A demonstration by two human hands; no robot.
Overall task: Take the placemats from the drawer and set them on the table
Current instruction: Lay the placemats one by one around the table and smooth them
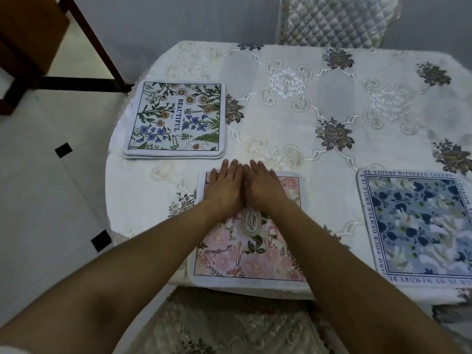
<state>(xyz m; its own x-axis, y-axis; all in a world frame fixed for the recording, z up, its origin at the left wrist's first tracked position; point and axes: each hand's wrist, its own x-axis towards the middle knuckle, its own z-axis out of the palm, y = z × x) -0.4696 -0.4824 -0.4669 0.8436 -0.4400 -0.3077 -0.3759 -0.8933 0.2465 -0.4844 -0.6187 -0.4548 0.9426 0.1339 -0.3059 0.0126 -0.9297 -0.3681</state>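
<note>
A pink floral placemat (pixel 255 256) marked "GARDEN" lies at the near edge of the table (pixel 332 103). My left hand (pixel 226 186) and my right hand (pixel 263 186) rest flat, palms down, side by side on its far half, fingers stretched out and reaching just past its far edge. At the far left lies a small stack of placemats (pixel 176 118) with a green and blue flower print and the word "BEAUTIFUL" on top. A blue floral placemat (pixel 419 226) with lettering round its border lies at the right. No drawer is in view.
An embroidered white tablecloth covers the table. A quilted chair back (pixel 334 19) stands at the far side, and a lace-covered chair seat (pixel 224 325) sits just below the near edge. Dark wooden furniture (pixel 30 34) stands on the tiled floor at the left.
</note>
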